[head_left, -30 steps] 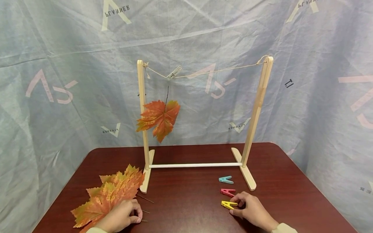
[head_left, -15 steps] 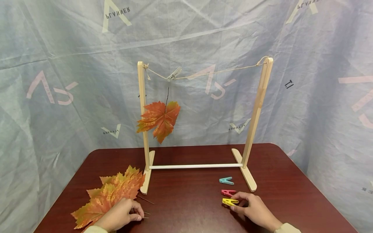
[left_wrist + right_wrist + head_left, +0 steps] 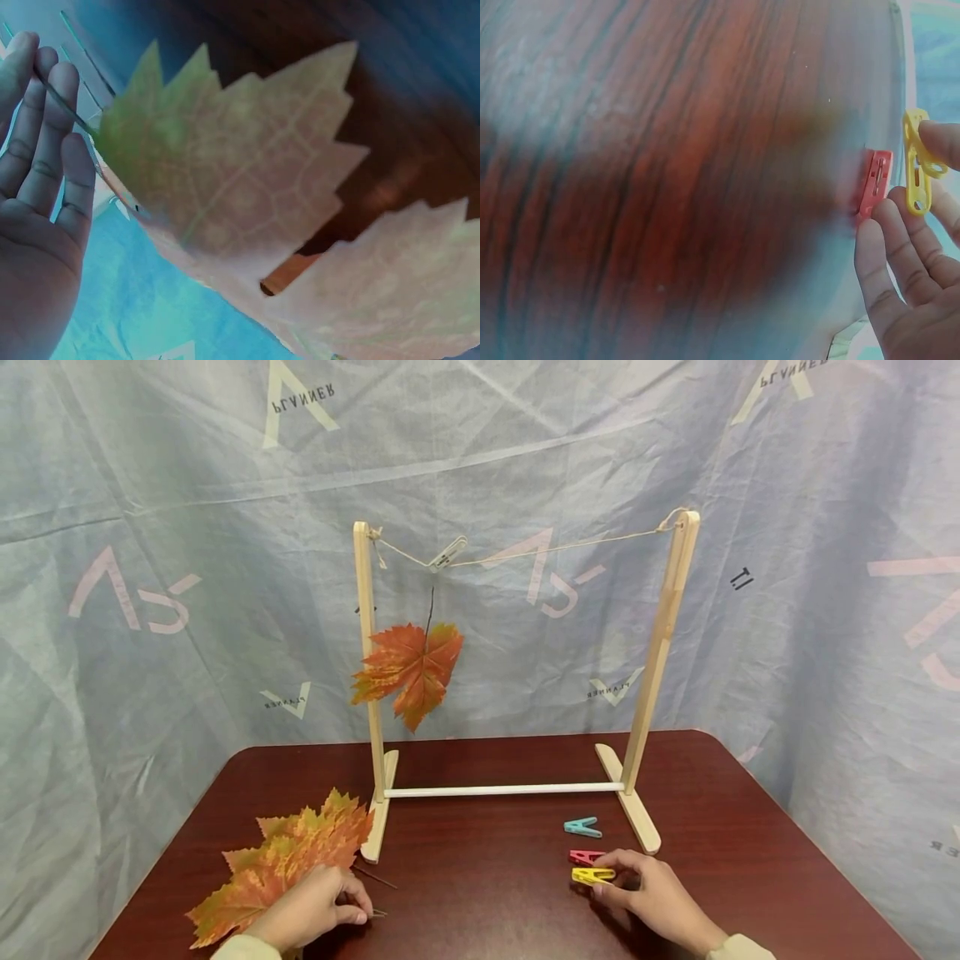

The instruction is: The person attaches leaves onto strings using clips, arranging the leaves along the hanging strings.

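Note:
Between thumb and fingers, my left hand point(image 3: 318, 906) pinches the thin stem point(image 3: 67, 109) of an artificial maple leaf point(image 3: 217, 150). Orange and yellow maple leaves point(image 3: 288, 852) overlap in a pile beneath and beyond that hand. On the right, my right hand point(image 3: 652, 893) pinches a yellow clothespin point(image 3: 592, 876), its thumb showing against it in the right wrist view. Close behind lies a red clothespin point(image 3: 585, 857), near my fingertips point(image 3: 885, 214). A light-blue clothespin point(image 3: 583, 827) rests farther back on the table.
A wooden stand point(image 3: 648, 685) holds a string point(image 3: 555, 548) between two posts. A white clothespin point(image 3: 449, 553) sits on the string, with an orange maple leaf point(image 3: 416, 664) hanging below it. A white rod point(image 3: 502, 791) joins the stand's feet on the dark red table point(image 3: 480, 868).
My right hand has raised the yellow clothespin slightly, and it now partly overlaps the red one in view. My left hand's fingers have shifted slightly, with the stem tips drawn closer together.

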A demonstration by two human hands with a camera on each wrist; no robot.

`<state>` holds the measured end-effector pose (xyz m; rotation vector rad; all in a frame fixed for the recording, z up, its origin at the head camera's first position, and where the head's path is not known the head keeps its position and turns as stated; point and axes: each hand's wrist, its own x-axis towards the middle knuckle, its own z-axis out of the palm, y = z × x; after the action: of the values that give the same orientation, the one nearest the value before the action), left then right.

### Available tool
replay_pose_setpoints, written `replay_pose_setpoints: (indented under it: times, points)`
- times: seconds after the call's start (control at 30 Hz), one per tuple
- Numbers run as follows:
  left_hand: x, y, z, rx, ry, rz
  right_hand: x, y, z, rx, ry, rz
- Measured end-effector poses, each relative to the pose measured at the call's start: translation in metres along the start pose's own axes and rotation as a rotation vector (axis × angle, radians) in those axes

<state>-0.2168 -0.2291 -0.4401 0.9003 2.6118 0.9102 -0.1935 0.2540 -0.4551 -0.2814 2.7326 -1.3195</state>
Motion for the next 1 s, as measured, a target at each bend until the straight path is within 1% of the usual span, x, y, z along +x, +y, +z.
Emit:
replay_pose_setpoints:
  times: [0.1,0.23,0.43,0.53,0.7,0.9,1.0]
  points:
    - [0.002,0.002,-0.002,0.005,-0.007,0.0,0.001,-0.002,-0.001,0.006,0.013,0.012]
    - [0.004,0.006,-0.005,0.008,-0.01,-0.014,0.002,-0.005,-0.001,0.021,0.036,-0.002]
    - [0.007,0.011,-0.01,0.056,-0.001,-0.046,0.005,-0.008,0.0,0.041,0.073,-0.056]
    - [0.009,0.014,-0.014,0.073,0.006,-0.052,0.006,-0.011,-0.001,0.024,0.098,-0.077]
    - [0.013,0.022,-0.021,0.078,0.012,-0.048,0.008,-0.018,-0.004,0.011,0.116,-0.069]
    - [0.018,0.032,-0.028,0.122,0.046,-0.004,0.011,-0.025,-0.007,-0.006,0.149,-0.083]
    - [0.02,0.037,-0.029,0.136,0.056,0.005,0.013,-0.03,-0.009,-0.006,0.159,-0.078]
